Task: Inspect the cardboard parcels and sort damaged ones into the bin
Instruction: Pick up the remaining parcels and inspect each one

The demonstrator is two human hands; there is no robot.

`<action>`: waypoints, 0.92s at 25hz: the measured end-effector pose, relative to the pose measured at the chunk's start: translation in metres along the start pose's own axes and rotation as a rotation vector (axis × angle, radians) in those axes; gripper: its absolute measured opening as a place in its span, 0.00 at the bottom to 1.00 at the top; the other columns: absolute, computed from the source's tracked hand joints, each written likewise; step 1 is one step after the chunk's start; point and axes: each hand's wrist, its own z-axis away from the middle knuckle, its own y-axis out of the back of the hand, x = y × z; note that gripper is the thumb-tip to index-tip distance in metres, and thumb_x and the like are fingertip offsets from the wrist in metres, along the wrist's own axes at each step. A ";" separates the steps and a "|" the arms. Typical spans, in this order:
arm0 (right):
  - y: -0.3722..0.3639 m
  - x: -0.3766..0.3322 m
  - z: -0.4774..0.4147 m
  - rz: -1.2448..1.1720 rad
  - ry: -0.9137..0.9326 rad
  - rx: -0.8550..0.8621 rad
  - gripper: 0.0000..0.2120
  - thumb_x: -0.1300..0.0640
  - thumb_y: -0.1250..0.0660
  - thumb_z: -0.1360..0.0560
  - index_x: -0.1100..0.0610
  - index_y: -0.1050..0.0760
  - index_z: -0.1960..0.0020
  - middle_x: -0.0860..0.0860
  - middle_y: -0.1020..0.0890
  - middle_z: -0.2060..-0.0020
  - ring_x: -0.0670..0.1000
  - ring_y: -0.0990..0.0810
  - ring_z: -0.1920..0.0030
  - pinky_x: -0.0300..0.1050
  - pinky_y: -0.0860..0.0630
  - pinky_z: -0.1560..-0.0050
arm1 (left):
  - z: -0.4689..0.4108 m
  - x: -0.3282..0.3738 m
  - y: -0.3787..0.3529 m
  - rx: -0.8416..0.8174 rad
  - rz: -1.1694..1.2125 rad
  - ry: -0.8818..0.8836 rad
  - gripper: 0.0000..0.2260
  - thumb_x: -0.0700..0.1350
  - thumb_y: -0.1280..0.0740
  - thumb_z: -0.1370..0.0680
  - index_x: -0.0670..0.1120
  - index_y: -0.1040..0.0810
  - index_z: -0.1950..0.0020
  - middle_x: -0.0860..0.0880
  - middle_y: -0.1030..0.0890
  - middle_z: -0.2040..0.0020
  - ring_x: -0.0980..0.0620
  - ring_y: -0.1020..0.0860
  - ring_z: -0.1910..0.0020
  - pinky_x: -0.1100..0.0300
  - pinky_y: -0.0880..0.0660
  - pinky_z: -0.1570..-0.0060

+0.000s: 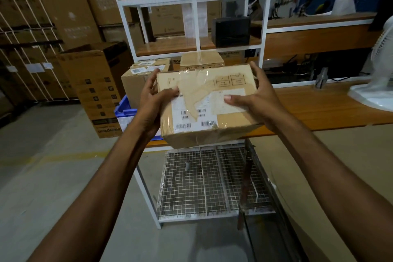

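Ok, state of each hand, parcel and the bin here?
Held parcel: lifted, taped shut, label torn, near corner crumpled.
Left hand: grips its left end.
Right hand: grips its right end.
Labelled parcel: set down behind, closed.
Taped parcel: set down behind, closed.
Blue bin: mostly hidden, contents unclear.

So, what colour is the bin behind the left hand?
The bin is blue; the head view shows it.

Arms outstretched, left grip and right grip clasp the parcel.
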 end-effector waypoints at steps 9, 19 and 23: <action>0.004 -0.022 -0.011 -0.061 0.021 0.085 0.48 0.58 0.15 0.38 0.48 0.33 0.22 0.44 0.19 0.39 0.44 0.20 0.41 0.42 0.19 0.47 | -0.001 0.006 0.020 -0.225 -0.138 -0.024 0.52 0.34 0.25 0.28 0.57 0.52 0.14 0.43 0.30 0.22 0.40 0.21 0.30 0.41 0.18 0.40; 0.007 -0.044 -0.022 -0.144 0.073 -0.144 0.33 0.59 0.27 0.28 0.51 0.31 0.24 0.49 0.20 0.37 0.52 0.19 0.37 0.43 0.19 0.43 | -0.014 0.010 -0.003 0.191 0.142 0.270 0.21 0.49 0.32 0.17 0.45 0.30 0.26 0.44 0.14 0.48 0.48 0.12 0.59 0.54 0.15 0.63; 0.003 -0.031 -0.007 0.080 0.171 -0.234 0.55 0.55 0.18 0.36 0.47 0.43 0.17 0.37 0.24 0.36 0.34 0.22 0.39 0.32 0.22 0.44 | -0.015 0.018 0.009 0.124 0.275 0.290 0.17 0.51 0.33 0.17 0.46 0.22 0.31 0.41 0.13 0.40 0.42 0.13 0.45 0.47 0.16 0.43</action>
